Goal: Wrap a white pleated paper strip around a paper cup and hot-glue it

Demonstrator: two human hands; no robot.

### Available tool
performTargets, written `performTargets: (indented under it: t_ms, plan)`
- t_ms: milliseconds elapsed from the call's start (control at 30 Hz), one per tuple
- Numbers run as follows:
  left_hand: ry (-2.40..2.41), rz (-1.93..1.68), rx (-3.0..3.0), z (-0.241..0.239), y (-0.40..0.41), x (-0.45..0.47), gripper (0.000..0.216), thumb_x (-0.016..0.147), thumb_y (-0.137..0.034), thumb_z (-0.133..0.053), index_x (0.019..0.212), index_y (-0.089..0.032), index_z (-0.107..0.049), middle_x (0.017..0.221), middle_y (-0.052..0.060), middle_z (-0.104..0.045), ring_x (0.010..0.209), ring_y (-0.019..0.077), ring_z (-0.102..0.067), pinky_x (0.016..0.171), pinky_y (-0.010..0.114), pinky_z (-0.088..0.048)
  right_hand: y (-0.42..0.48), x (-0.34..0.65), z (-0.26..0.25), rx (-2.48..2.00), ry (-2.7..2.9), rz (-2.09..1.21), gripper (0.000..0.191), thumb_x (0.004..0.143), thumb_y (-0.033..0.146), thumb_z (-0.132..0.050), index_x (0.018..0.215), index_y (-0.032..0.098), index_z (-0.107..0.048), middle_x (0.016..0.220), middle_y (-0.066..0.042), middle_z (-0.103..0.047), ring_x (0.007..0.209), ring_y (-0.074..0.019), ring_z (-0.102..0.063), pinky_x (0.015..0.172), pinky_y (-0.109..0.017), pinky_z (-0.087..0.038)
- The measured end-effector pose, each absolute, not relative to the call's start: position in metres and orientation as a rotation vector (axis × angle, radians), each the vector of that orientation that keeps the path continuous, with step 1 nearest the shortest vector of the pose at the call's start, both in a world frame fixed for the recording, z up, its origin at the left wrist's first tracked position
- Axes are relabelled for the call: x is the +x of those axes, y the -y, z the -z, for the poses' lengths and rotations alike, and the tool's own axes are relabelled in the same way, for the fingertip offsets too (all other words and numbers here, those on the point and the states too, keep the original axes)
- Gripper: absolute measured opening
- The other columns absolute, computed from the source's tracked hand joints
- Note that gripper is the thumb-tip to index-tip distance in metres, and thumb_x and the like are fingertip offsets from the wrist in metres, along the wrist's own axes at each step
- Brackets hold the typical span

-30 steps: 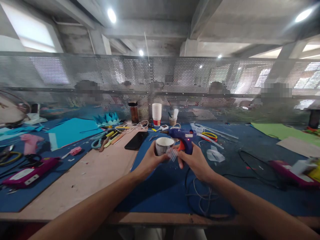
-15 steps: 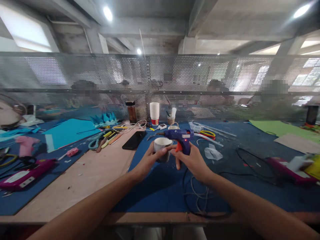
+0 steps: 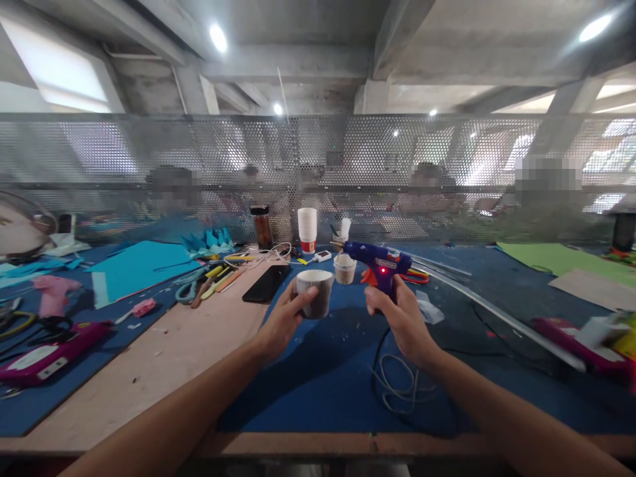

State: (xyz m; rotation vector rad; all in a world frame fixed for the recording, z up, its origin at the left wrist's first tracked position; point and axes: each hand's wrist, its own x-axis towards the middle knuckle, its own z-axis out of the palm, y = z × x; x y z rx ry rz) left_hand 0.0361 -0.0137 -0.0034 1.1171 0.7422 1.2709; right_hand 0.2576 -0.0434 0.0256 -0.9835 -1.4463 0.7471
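Observation:
My left hand is wrapped round a small paper cup with a white rim, held upright above the blue mat. To its right, my right hand grips the handle of a blue hot glue gun with an orange trigger and a lit red lamp. The gun's nozzle points left, a short way apart from the cup. A long clear glue stick sticks out of the gun's back toward the right. The gun's cable lies coiled on the mat below my right wrist.
A black phone, scissors and cutters lie on the left. A stack of paper cups, a dark jar and another small cup stand behind. Pink glue guns sit far left. People sit beyond a mesh screen.
My hands have drawn apart: the glue gun moved right and up, away from the cup. The clear ribbed piece held against the cup one second ago is no longer in view.

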Motion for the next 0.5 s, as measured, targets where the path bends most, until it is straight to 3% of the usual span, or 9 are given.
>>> performTargets:
  t_ms: [133,333,433,500]
  plan:
    - [-0.754,-1.328,1.145,0.004,0.01,0.033,0.045,0.082,-0.039,-0.078,0.123,-0.024,-0.065,0.127,0.009,-0.069,0.122,0.0294,-0.061,0.099,0.04,-0.048,0.048,0.255,-0.031,-0.905,1.437,-0.801,0.027,0.094,0.044,-0.063,0.1,0.018,-0.066,0.059,0.004,-0.058,0.058,-0.0159,-0.059,0.064,-0.031,-0.049]
    - [-0.712,-1.433,1.209,0.003,0.004,0.029,0.057,0.077,-0.034,-0.083,0.129,-0.024,-0.062,0.13,0.009,-0.067,0.124,0.0308,-0.059,0.102,0.041,-0.046,0.05,0.257,-0.028,-0.998,1.474,-0.881,0.031,0.091,0.047,-0.069,0.092,0.016,-0.071,0.049,0.006,-0.054,0.048,-0.0124,-0.051,0.055,-0.027,-0.043]
    - [-0.708,-1.463,1.231,0.001,0.001,0.027,0.059,0.075,-0.033,-0.084,0.128,-0.024,-0.061,0.13,0.009,-0.067,0.125,0.0302,-0.058,0.103,0.04,-0.045,0.051,0.258,-0.029,-0.945,1.487,-0.936,0.035,0.09,0.05,-0.069,0.101,0.016,-0.072,0.053,0.005,-0.055,0.052,-0.013,-0.054,0.058,-0.027,-0.044]
    - [-0.719,-1.485,1.251,0.0,-0.001,0.026,0.06,0.073,-0.034,-0.085,0.127,-0.023,-0.061,0.129,0.009,-0.067,0.125,0.0301,-0.058,0.102,0.039,-0.046,0.053,0.257,-0.029,-0.962,1.496,-0.928,0.038,0.089,0.054,-0.069,0.095,0.016,-0.073,0.053,0.004,-0.054,0.052,-0.0129,-0.053,0.057,-0.027,-0.043]
